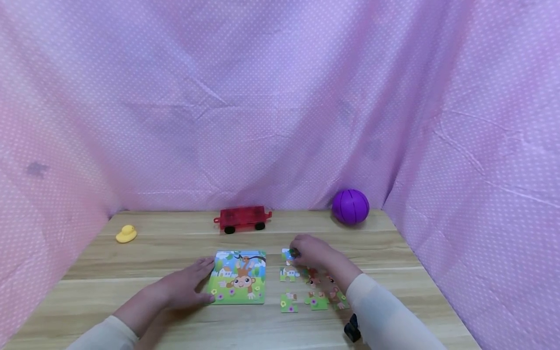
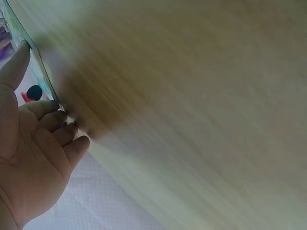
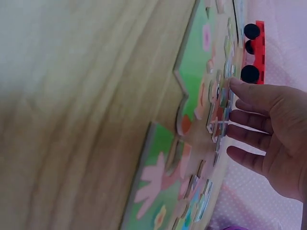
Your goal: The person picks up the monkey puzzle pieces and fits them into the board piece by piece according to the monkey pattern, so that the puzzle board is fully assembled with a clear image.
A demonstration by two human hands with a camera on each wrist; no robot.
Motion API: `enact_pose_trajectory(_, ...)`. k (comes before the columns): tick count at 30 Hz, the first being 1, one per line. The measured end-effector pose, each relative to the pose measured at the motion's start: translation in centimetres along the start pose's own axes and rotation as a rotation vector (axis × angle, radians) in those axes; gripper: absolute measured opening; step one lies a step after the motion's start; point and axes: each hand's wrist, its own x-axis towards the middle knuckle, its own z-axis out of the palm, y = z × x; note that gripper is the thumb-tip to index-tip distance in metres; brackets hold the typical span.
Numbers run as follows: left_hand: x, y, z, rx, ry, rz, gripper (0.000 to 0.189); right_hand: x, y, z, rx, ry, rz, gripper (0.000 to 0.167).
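Note:
A square monkey picture board (image 1: 238, 278) lies flat on the table. My left hand (image 1: 187, 287) rests at its left side, thumb near the lower corner and fingertips by the upper one. In the left wrist view, the thumb (image 2: 17, 67) and fingertips meet the board's edge. To the right of the board, several monkey jigsaw pieces (image 1: 288, 302) are laid out in rough rows. My right hand (image 1: 314, 252) is over the upper pieces and pinches a dark-looking puzzle piece (image 1: 295, 253), mostly hidden by the fingers. The right wrist view shows nearer jigsaw pieces (image 3: 158, 182) lying flat, with gaps between them.
Behind the board stands a red toy wagon (image 1: 242, 218) with black wheels. A purple ball (image 1: 351, 207) is at the back right, and a yellow rubber duck (image 1: 126, 234) at the back left. A small black object (image 1: 352, 329) shows beside the right sleeve. Pink dotted cloth (image 1: 262, 121) surrounds the table.

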Motion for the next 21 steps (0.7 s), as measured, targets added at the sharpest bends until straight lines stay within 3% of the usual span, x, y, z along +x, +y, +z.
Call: enact_pose_trajectory(21, 0.35, 0.69, 0.07, 0.041, -0.009, -0.009, 0.093, 1.07, -0.73, -0.62, -0.054, 0.027, -0.134, 0.024)
